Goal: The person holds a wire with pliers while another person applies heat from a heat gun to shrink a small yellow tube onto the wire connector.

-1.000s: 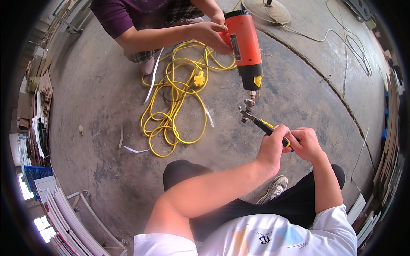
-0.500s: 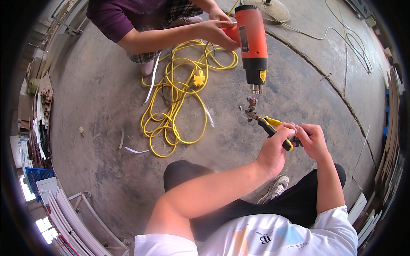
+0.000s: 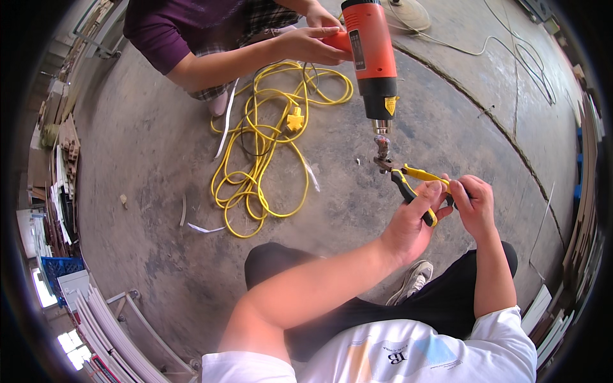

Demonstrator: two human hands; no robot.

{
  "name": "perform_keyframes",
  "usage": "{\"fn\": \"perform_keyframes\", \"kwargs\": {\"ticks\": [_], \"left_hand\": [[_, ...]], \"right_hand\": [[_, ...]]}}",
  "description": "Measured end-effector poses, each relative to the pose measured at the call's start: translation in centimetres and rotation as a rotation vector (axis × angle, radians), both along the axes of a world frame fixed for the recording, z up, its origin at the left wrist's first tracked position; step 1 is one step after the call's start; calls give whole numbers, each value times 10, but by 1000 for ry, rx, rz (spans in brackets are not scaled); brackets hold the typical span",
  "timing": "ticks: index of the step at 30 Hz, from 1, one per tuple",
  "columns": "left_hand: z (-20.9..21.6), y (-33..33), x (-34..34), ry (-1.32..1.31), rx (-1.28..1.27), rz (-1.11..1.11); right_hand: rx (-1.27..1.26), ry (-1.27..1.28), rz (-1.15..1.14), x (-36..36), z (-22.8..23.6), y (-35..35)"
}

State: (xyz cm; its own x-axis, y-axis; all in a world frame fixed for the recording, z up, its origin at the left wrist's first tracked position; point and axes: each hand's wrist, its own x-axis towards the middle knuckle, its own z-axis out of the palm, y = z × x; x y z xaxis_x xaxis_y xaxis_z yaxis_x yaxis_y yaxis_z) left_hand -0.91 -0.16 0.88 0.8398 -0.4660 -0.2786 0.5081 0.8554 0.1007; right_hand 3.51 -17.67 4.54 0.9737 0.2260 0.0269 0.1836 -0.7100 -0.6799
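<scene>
My left hand (image 3: pixel 408 220) is closed around the handles of a pair of pliers (image 3: pixel 403 186) with black and yellow grips. At the handle ends, my right hand (image 3: pixel 474 204) pinches with its fingers, close against the left; part of the grips is hidden there. The jaws hold a small dark, rough metal piece (image 3: pixel 382 148), reddish at its top. Just above it points the metal nozzle of a red and black heat gun (image 3: pixel 370 54). A co-worker across from me holds the heat gun by its handle with their hands (image 3: pixel 313 45).
A tangled yellow extension cord (image 3: pixel 262 166) with a yellow socket block (image 3: pixel 294 119) lies left of the pliers. White strips (image 3: pixel 227 124) are scattered on the concrete floor (image 3: pixel 147 153). A round base (image 3: pixel 408 14) and loose cable stand far right; stacked boards (image 3: pixel 112 332) line the left.
The pliers' jaws and the metal piece have moved slightly up and right, closer to the nozzle. The heat gun has shifted a little up and left.
</scene>
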Motion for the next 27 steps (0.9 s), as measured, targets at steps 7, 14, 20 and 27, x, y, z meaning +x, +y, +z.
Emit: {"fn": "perform_keyframes", "kwargs": {"ticks": [7, 14, 20, 27], "left_hand": [[20, 2, -2, 120, 285, -66], [18, -10, -12, 266, 437, -123], [40, -25, -9, 406, 316, -59], [50, -40, 11, 446, 308, 48]], "right_hand": [[-65, -177, 57, 7, 2, -10], [-152, -284, 110, 17, 6, -15], [-186, -305, 98, 24, 33, -9], [-283, -306, 82, 39, 72, 5]]}}
